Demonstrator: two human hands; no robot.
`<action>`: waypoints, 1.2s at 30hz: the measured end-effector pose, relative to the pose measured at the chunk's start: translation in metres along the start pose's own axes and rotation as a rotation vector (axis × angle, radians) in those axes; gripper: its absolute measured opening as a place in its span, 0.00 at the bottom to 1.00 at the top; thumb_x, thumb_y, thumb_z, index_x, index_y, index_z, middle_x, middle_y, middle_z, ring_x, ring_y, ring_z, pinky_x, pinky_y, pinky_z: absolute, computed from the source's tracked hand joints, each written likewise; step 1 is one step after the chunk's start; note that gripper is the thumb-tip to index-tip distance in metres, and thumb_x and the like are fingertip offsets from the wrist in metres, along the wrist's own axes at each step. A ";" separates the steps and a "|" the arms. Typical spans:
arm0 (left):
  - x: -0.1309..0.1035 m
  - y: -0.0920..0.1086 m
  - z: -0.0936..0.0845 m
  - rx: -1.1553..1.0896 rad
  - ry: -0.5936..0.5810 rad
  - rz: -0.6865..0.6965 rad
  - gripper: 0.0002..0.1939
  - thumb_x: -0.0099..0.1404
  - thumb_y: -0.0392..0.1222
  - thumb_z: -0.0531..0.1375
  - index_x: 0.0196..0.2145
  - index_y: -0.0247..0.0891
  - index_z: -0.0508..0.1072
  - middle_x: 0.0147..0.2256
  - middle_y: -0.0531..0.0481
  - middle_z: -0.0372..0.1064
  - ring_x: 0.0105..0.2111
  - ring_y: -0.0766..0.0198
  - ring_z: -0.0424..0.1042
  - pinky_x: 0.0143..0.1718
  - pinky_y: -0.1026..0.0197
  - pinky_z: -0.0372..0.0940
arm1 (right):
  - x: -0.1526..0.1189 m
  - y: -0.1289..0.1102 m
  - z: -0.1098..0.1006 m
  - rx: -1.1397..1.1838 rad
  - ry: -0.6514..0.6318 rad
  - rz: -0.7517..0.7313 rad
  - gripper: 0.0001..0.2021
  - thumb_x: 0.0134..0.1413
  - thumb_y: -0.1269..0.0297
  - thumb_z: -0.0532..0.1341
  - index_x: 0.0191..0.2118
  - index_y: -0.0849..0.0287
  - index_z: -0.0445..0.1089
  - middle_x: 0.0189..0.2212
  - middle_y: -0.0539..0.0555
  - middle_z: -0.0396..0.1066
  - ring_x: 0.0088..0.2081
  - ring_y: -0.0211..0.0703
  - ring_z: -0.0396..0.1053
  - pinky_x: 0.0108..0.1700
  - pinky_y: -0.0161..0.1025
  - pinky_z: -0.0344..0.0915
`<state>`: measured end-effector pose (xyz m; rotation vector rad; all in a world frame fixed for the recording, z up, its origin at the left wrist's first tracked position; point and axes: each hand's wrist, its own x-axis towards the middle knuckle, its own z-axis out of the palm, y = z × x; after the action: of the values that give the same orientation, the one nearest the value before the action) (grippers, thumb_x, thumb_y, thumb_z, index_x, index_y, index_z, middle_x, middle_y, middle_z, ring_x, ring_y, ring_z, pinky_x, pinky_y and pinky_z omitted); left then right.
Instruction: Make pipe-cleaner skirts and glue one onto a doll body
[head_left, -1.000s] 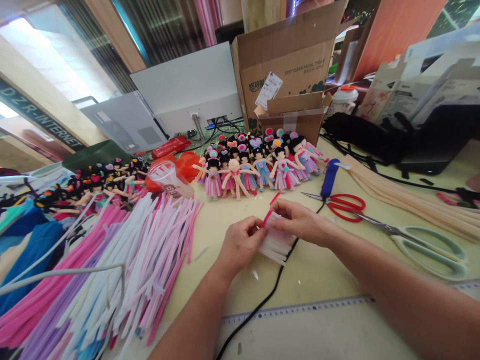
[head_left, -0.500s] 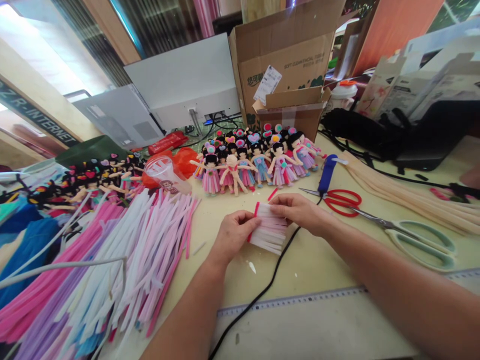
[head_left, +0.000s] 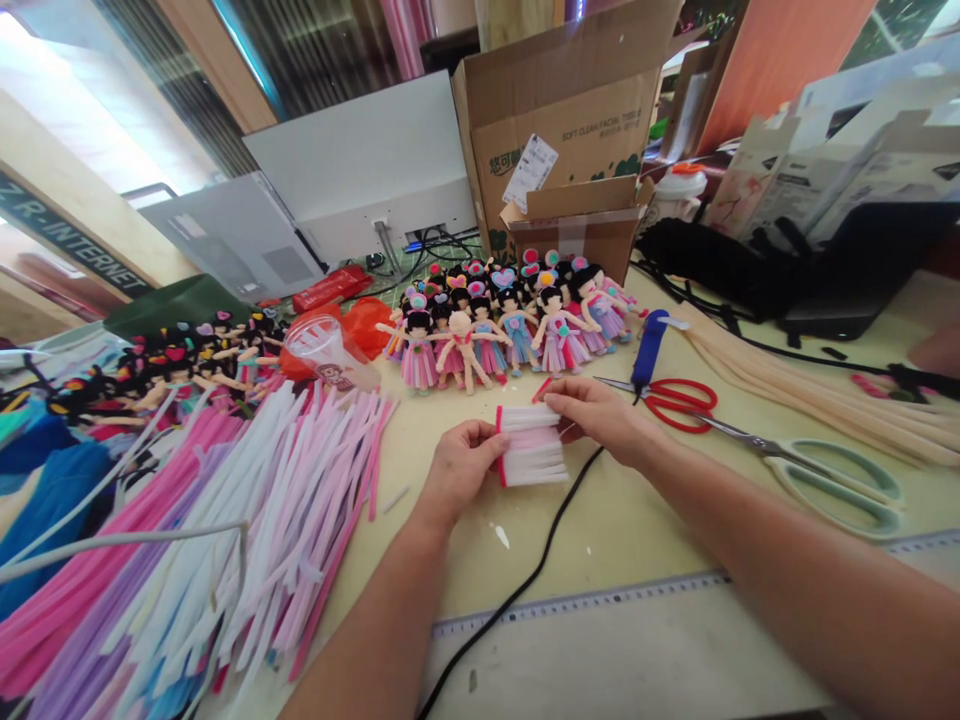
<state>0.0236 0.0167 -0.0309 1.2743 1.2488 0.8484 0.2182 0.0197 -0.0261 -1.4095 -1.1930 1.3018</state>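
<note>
Between my hands is a doll skirt piece (head_left: 534, 452), a row of white and pale pink pipe cleaners joined along a hot-pink band at its left edge. My left hand (head_left: 466, 462) pinches it by that band. The fingers of my right hand (head_left: 589, 410) are closed on its upper right end; the fingertips behind it are partly hidden. Just beyond stands a bare beige pipe-cleaner doll (head_left: 463, 350), in front of several finished dolls (head_left: 517, 320) in pink, purple and blue skirts. A short red strip (head_left: 541, 390) lies behind my right fingertips.
Bundled pipe cleaners (head_left: 300, 520) cover the left side, by a clear plastic cup (head_left: 330, 350). Red-handled scissors (head_left: 681, 404), green-handled scissors (head_left: 840, 485) and a blue-handled tool (head_left: 649, 350) lie right. A black cable (head_left: 525, 580) crosses a ruler strip (head_left: 637, 592). A cardboard box (head_left: 570, 110) stands behind.
The skirt piece has turned slightly, so its strips now lie nearly level and its pink band stands upright. Both hands keep their hold, shifting a little to the left.
</note>
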 end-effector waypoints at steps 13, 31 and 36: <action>-0.008 0.013 0.000 0.757 0.128 -0.018 0.16 0.57 0.43 0.60 0.43 0.39 0.63 0.21 0.55 0.68 0.23 0.61 0.71 0.27 0.63 0.61 | -0.013 -0.005 0.001 -0.626 -0.017 -0.459 0.07 0.55 0.64 0.55 0.31 0.58 0.69 0.26 0.50 0.71 0.29 0.39 0.66 0.32 0.35 0.58; -0.024 -0.002 0.009 1.393 -0.238 0.427 0.29 0.68 0.46 0.50 0.62 0.30 0.54 0.64 0.36 0.49 0.64 0.54 0.50 0.62 0.47 0.50 | -0.064 0.000 -0.038 -1.436 -0.293 -0.422 0.08 0.55 0.70 0.56 0.30 0.58 0.72 0.31 0.58 0.75 0.35 0.51 0.73 0.34 0.41 0.63; -0.040 -0.011 0.008 1.422 -0.187 0.403 0.28 0.69 0.45 0.48 0.63 0.33 0.53 0.65 0.39 0.48 0.64 0.53 0.48 0.61 0.45 0.51 | -0.059 -0.003 -0.025 -1.360 -0.256 -0.498 0.10 0.57 0.69 0.55 0.41 0.57 0.71 0.39 0.58 0.74 0.40 0.50 0.72 0.37 0.42 0.66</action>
<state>0.0218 -0.0249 -0.0353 2.7019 1.4576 -0.0700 0.2426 -0.0371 -0.0108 -1.5855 -2.6382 0.1820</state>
